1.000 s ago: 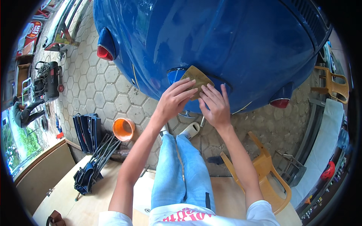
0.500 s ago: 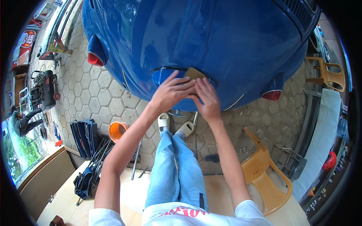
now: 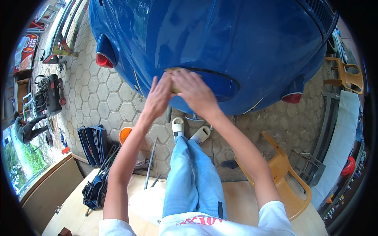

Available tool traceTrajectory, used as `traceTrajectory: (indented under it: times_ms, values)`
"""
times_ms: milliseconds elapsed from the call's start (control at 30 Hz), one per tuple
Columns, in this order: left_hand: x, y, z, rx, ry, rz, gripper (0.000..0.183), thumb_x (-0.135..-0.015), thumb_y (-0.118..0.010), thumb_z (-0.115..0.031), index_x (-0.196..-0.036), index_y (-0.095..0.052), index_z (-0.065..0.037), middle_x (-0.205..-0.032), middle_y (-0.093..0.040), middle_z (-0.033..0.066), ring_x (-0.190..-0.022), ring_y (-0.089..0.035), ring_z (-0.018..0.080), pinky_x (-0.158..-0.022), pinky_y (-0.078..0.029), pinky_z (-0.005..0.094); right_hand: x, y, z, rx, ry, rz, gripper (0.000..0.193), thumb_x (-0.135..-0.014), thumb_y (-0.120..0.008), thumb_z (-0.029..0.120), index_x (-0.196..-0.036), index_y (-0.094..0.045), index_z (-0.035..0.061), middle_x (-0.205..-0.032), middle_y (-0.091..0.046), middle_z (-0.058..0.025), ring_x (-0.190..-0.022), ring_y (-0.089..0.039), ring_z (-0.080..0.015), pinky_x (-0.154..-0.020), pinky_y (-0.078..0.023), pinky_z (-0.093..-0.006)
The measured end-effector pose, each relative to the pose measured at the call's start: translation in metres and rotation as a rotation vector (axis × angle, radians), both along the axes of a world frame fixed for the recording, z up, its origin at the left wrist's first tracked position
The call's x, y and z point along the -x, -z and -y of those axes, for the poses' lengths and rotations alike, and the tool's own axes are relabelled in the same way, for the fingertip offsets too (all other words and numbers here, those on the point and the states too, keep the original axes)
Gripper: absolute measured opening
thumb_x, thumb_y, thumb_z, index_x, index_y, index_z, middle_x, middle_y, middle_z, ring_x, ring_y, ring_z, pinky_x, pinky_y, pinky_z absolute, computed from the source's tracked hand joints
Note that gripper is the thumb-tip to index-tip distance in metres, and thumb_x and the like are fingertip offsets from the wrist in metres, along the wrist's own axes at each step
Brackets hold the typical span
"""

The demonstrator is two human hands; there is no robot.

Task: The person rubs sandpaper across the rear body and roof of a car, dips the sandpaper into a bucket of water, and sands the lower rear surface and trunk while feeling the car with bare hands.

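A blue car body with rounded panels fills the far side, in front of me. Low in its middle lies a curved blue panel with a dark edge. My left hand and my right hand meet at this panel's left end. Between them, pressed against the car, is a flat brown sheet, perhaps sandpaper. Their fingers cover most of the sheet, and only small parts of it show. Both thumbs sit close together at its lower edge.
Orange-brown plastic chairs stand at the near right and far right. An orange bucket and folded dark-blue camp chairs are to my left. A black compressor-like machine stands farther left. Red tail lights flank the car's middle.
Both hands have slid left along the car with the brown sheet, from the panel's right part to its left end. The whole view has shifted slightly.
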State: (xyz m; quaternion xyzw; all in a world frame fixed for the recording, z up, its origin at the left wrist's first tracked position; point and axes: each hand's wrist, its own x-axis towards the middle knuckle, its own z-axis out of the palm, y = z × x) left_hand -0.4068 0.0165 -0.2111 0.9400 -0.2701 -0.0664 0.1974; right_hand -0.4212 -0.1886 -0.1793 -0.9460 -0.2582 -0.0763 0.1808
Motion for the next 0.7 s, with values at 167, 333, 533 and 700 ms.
traceTrajectory:
  times_ms: [167,333,533,700]
  values:
    - [0.015,0.025,-0.027,0.182,0.087,0.072,0.069,-0.099,-0.055,-0.018,-0.156,-0.024,0.007,-0.164,-0.026,0.0237,-0.154,-0.02,0.0378,-0.125,-0.015,0.051,-0.013,0.022,-0.027,0.304,-0.06,0.177,0.051,-0.094,-0.049,0.021,-0.142,-0.054,0.0035,-0.152,-0.05,-0.0095,-0.142,-0.044,-0.0246,-0.12,-0.031,-0.0402]
    - [0.028,0.004,0.027,0.252,0.098,0.047,0.07,-0.096,-0.054,-0.022,-0.155,-0.029,0.006,-0.164,-0.024,0.0243,-0.154,-0.02,0.0378,-0.126,-0.015,0.0491,0.021,0.015,0.026,0.118,0.033,0.101,0.051,-0.098,-0.056,0.025,-0.146,-0.051,0.0065,-0.157,-0.044,-0.0079,-0.147,-0.038,-0.0254,-0.12,-0.03,-0.0415]
    - [0.033,-0.025,0.122,0.111,0.292,0.09,0.064,-0.1,-0.05,-0.024,-0.158,-0.031,-0.005,-0.166,-0.029,0.0108,-0.155,-0.024,0.0262,-0.126,-0.013,0.0482,0.071,0.038,0.117,-0.181,0.252,0.023,0.051,-0.1,-0.054,0.027,-0.145,-0.051,0.0041,-0.157,-0.044,-0.0105,-0.148,-0.035,-0.0321,-0.118,-0.031,-0.0461]
    - [0.043,0.005,0.085,0.047,0.084,0.2,0.067,-0.096,-0.055,-0.016,-0.157,-0.031,-0.003,-0.164,-0.031,0.0132,-0.153,-0.027,0.0287,-0.126,-0.015,0.0479,0.028,-0.019,0.082,-0.068,-0.001,-0.118,0.046,-0.096,-0.056,0.021,-0.139,-0.057,0.0019,-0.152,-0.05,-0.0097,-0.144,-0.04,-0.0314,-0.116,-0.035,-0.0445]
